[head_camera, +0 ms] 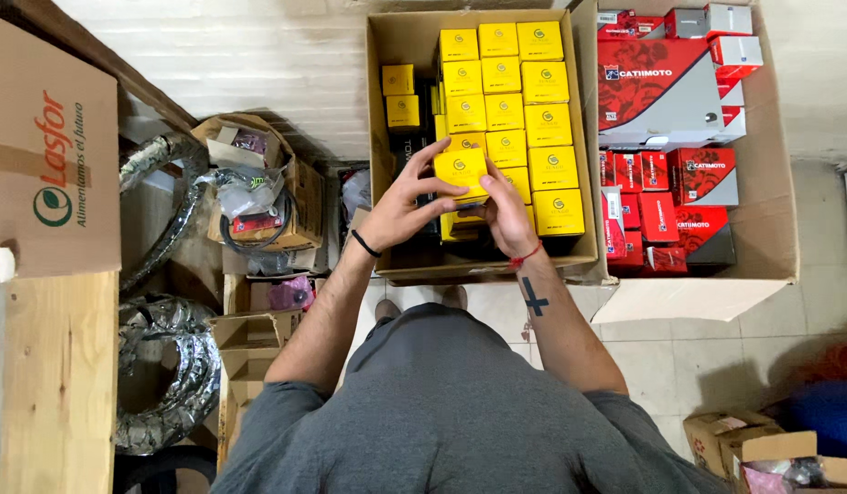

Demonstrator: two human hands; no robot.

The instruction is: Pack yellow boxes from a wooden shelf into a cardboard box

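Head view: both hands hold a yellow box (461, 171) over the yellow-filled carton (379, 110).

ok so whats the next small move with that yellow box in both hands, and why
Probably lower the yellow box into the dark gap at the carton's near left side: both hands, left and right, hold it above there, and the rows to the right look full.

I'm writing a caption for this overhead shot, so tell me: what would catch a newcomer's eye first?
First, the small yellow box at the centre, held between the left hand and the right hand. It hangs over an open cardboard carton packed with rows of matching yellow boxes. Just to the right, a second carton holds red and grey boxes, a sharp colour contrast.
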